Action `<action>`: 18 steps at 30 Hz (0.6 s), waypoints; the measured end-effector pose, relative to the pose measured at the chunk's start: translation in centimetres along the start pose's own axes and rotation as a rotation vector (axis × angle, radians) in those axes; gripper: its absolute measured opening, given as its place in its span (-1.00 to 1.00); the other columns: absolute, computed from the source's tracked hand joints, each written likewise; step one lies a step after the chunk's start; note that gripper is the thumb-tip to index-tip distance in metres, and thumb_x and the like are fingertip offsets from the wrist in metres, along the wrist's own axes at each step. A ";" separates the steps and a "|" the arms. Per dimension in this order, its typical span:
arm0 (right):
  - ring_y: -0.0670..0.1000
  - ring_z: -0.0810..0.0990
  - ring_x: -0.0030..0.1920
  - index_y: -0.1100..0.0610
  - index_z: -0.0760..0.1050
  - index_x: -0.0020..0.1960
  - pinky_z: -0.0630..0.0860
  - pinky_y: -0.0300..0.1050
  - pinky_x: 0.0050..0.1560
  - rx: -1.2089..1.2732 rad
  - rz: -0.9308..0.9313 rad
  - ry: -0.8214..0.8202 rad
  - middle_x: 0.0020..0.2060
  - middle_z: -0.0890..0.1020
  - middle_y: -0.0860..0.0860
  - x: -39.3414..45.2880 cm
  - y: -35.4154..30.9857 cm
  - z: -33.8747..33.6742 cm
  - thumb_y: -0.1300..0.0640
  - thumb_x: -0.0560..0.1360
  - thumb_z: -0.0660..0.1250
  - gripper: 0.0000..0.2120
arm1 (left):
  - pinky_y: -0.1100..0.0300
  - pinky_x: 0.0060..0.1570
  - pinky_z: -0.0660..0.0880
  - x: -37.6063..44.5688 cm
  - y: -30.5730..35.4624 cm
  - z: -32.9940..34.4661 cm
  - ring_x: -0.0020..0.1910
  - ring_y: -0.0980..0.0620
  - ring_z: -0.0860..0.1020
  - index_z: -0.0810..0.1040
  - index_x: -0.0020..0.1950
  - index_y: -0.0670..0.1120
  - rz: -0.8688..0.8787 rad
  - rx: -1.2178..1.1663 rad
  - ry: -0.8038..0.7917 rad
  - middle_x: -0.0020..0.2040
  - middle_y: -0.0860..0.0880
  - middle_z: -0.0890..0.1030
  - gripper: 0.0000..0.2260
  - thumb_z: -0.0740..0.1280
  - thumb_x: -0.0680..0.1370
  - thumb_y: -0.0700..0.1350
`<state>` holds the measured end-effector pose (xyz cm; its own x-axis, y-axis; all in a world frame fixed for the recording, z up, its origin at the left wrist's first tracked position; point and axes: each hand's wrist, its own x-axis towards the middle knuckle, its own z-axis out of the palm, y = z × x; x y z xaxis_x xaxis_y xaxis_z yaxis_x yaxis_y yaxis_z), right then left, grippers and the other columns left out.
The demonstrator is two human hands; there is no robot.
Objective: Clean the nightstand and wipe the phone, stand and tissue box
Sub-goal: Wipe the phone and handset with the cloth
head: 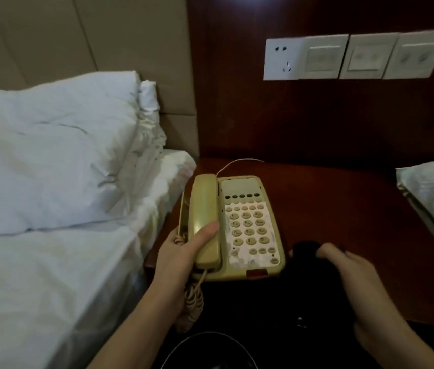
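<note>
Gripping the handset (205, 222) in its cradle, left hand (181, 251) is curling round it; right hand (343, 265) is bunching a dark cloth (305, 249) just right of the phone (250, 225). Risk: lifting is stretching the cord (193, 296), dragging the phone toward the nightstand (343, 209) edge.

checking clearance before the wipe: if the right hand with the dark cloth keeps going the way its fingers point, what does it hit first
Probably the right side of the beige plastic desk phone: the right hand holds the dark cloth just beside it, fingers pointing left. Depth is unclear.
</note>
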<state>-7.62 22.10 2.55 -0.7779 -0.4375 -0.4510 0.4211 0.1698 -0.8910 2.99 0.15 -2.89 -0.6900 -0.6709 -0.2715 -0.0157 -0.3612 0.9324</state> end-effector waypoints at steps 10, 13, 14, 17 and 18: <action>0.04 0.71 -0.33 -0.11 0.65 0.08 0.52 -0.21 -0.43 -0.361 -0.125 -0.103 -0.20 0.74 0.03 3.4 -0.4 0.5 0.18 0.51 0.37 -0.75 | -0.18 0.12 0.64 -0.1 0.1 -0.4 0.07 -0.15 0.73 0.61 0.29 0.01 0.032 0.110 0.027 0.11 -0.09 0.74 -0.31 0.67 0.21 0.14; 0.01 0.72 -0.29 -0.06 0.66 0.09 0.51 -0.24 -0.43 -0.358 -0.145 -0.096 -0.21 0.74 0.00 4.1 -0.1 0.9 0.17 0.50 0.37 -0.77 | -0.02 -0.01 0.68 -0.7 0.5 0.0 0.01 -0.06 0.74 0.61 0.26 0.01 0.062 0.211 0.018 0.07 -0.04 0.75 -0.40 0.67 0.29 0.11; 0.01 0.72 -0.30 -0.04 0.67 0.08 0.51 -0.25 -0.44 -0.350 -0.140 -0.091 -0.22 0.74 0.01 4.2 -0.1 0.9 0.17 0.50 0.37 -0.78 | 0.02 -0.04 0.67 -0.7 0.6 0.0 0.00 -0.04 0.74 0.62 0.25 -0.01 0.064 0.246 0.018 0.05 -0.03 0.76 -0.44 0.62 0.30 0.12; -0.01 0.68 -0.37 -0.02 0.69 0.04 0.47 -0.25 -0.48 -0.326 -0.123 -0.092 -0.28 0.73 0.03 4.4 0.1 0.8 0.20 0.50 0.36 -0.79 | 0.06 0.01 0.66 -0.7 0.8 -0.2 -0.04 0.05 0.74 0.66 0.19 0.03 0.041 0.390 0.044 -0.01 0.05 0.76 -0.49 0.57 0.32 0.22; -0.03 0.67 -0.40 -0.02 0.69 0.04 0.45 -0.26 -0.49 -0.321 -0.122 -0.090 -0.30 0.72 0.03 4.4 0.2 0.7 0.20 0.51 0.36 -0.79 | 0.07 0.05 0.65 -0.6 0.8 -0.5 -0.04 0.08 0.73 0.67 0.16 0.07 0.047 0.468 0.057 -0.01 0.09 0.76 -0.46 0.56 0.29 0.31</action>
<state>-10.62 19.56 0.43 -0.7633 -0.5455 -0.3461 0.1483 0.3735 -0.9157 3.75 -0.02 -2.09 -0.6572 -0.7187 -0.2270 -0.3186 -0.0080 0.9478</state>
